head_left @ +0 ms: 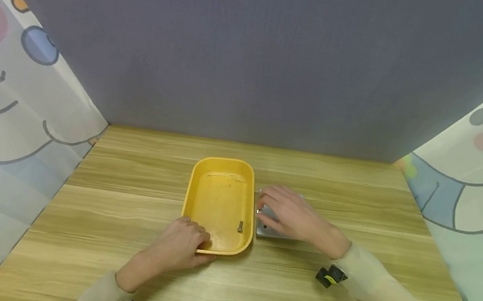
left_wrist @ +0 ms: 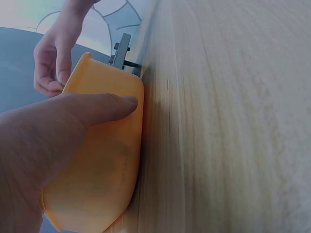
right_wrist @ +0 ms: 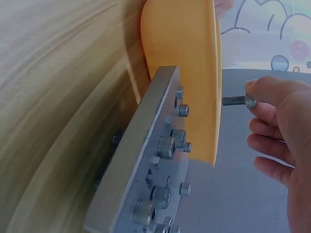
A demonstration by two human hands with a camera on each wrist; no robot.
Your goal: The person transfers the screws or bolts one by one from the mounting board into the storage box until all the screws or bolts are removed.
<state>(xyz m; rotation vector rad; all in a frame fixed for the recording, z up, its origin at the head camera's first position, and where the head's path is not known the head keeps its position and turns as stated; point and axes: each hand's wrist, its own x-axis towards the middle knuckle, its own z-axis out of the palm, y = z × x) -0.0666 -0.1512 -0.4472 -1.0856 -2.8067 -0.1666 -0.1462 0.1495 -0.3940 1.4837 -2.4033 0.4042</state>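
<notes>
A yellow tray (head_left: 220,195) lies on the wooden table, with one socket-head screw (head_left: 240,227) on its floor at the near right. My left hand (head_left: 183,243) grips the tray's near-left corner; the thumb (left_wrist: 109,108) lies along the outside wall while the fingers reach over the rim. With thumb and fingertips my right hand (head_left: 289,215) pinches a second screw (right_wrist: 235,101) by its head, the threaded end pointing towards the tray. That hand hovers over a metal plate (right_wrist: 146,141), partly hiding it from the head view. Several socket-head screws (right_wrist: 166,147) stand up from the plate.
The plate sits raised, close to the tray's right side, with screw ends (right_wrist: 116,140) showing beneath it. A grey panel (head_left: 251,62) rises behind the table (head_left: 130,182). Cartoon-printed curtains (head_left: 480,173) hang at both sides.
</notes>
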